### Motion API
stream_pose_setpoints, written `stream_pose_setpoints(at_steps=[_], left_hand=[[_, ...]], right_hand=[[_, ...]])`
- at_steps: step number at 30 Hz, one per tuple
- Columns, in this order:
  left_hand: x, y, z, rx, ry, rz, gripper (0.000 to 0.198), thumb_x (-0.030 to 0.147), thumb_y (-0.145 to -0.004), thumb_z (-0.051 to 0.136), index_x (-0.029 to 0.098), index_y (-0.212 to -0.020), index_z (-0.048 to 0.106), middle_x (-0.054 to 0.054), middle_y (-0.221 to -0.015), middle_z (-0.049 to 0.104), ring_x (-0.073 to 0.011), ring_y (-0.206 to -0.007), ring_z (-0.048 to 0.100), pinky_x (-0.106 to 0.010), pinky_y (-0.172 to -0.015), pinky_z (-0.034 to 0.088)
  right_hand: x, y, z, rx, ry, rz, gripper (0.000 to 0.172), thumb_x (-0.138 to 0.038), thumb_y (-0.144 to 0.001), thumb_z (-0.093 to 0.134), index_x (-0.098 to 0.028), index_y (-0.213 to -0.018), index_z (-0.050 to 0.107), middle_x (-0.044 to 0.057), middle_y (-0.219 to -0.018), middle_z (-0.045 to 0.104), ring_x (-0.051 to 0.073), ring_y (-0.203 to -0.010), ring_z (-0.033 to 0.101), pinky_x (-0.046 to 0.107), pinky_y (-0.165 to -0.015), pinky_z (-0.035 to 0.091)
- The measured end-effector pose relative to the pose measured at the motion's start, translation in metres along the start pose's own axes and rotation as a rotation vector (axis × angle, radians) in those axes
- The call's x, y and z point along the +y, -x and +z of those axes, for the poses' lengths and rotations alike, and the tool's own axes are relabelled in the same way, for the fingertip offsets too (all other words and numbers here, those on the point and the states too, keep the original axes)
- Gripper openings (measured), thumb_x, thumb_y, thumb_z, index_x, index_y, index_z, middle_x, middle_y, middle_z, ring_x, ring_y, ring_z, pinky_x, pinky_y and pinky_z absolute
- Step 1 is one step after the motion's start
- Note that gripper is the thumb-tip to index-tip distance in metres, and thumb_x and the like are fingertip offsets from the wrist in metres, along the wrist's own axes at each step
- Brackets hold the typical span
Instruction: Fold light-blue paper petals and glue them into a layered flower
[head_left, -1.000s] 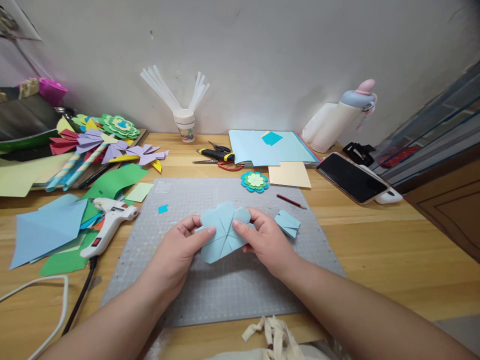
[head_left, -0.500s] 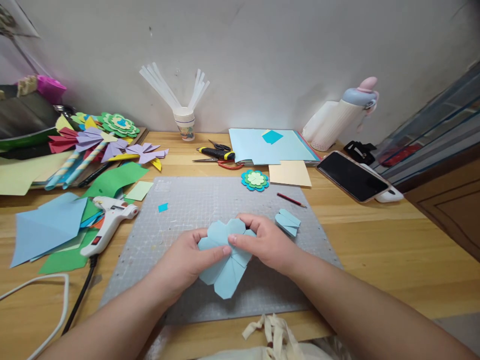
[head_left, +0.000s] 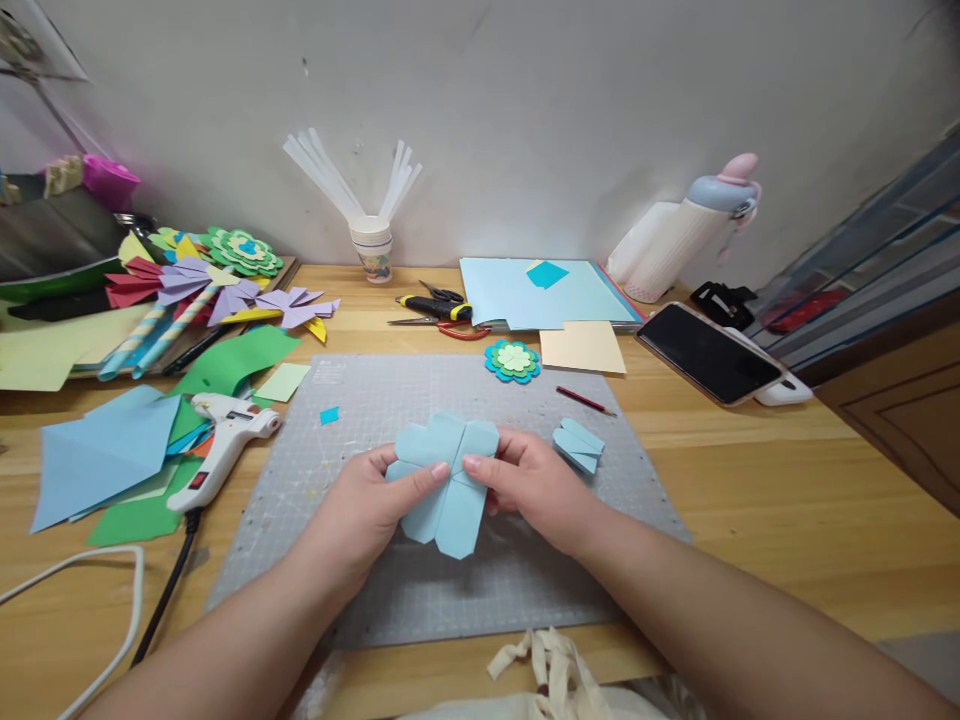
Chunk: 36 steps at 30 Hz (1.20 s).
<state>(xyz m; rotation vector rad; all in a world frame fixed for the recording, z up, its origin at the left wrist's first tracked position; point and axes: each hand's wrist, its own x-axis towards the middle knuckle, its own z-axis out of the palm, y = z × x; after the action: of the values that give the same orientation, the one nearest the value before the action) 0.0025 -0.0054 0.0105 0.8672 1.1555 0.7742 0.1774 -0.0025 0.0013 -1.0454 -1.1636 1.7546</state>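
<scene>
Above the grey cutting mat (head_left: 315,600), a light blue paper flower (head_left: 442,440) with creased, rounded petals is held between both hands. My left hand (head_left: 367,505) pinches its left side, thumb on top near the centre and fingers underneath. From the right, my right hand (head_left: 536,485) grips it the same way, its thumb close to the other thumb. A folded light blue paper piece (head_left: 579,444) lies on the mat just beyond my right hand. Farther back on the mat are a layered blue and green paper flower (head_left: 512,361) and a pencil (head_left: 585,401).
At left are a white glue gun (head_left: 229,445), blue paper sheets (head_left: 105,460) and finished paper flowers (head_left: 240,252). Along the back stand a paper cup (head_left: 373,250) of white strips, a cutter (head_left: 435,308), stacked paper (head_left: 517,290) and a bottle (head_left: 694,235). A phone (head_left: 709,352) lies at right.
The paper flower has turned and been raised slightly away from me between my hands, both still gripping it. My right fingers have shifted down along its edge.
</scene>
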Motion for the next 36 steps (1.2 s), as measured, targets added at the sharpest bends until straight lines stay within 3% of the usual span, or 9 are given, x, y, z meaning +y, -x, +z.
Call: stream_pose_setpoints(at_steps=[11, 18, 36], left_hand=[[-0.0003, 0.0003, -0.0011, -0.065, -0.045, -0.006, 0.030, 0.040, -0.068, 0.079, 0.016, -0.086, 0.074, -0.006, -0.081, 0.076, -0.0153, -0.066, 0.065, -0.022, -0.060, 0.049], [0.0016, 0.0009, 0.0015, -0.046, -0.003, -0.014, 0.028, 0.041, -0.066, 0.080, 0.016, -0.079, 0.073, -0.001, -0.065, 0.071, -0.0124, -0.056, 0.060, -0.021, -0.053, 0.047], [-0.0004, -0.0003, 0.0007, 0.037, -0.102, 0.022, 0.028, 0.039, -0.062, 0.082, 0.017, -0.076, 0.073, -0.001, -0.068, 0.071, -0.0105, -0.055, 0.056, -0.018, -0.051, 0.043]], right_hand=[[0.0029, -0.0002, -0.0029, 0.057, 0.000, -0.028, 0.031, -0.046, -0.074, 0.067, -0.017, -0.073, 0.053, -0.005, -0.064, 0.048, 0.009, -0.058, 0.044, 0.023, -0.054, 0.038], [0.0001, 0.0016, -0.0019, 0.077, 0.105, -0.103, 0.028, -0.042, -0.077, 0.063, -0.018, -0.070, 0.050, -0.005, -0.062, 0.043, 0.010, -0.058, 0.040, 0.023, -0.053, 0.035], [0.0054, 0.0014, -0.0013, 0.056, 0.187, -0.166, 0.027, -0.034, -0.082, 0.059, -0.020, -0.066, 0.042, -0.007, -0.061, 0.035, 0.009, -0.056, 0.034, 0.023, -0.050, 0.029]])
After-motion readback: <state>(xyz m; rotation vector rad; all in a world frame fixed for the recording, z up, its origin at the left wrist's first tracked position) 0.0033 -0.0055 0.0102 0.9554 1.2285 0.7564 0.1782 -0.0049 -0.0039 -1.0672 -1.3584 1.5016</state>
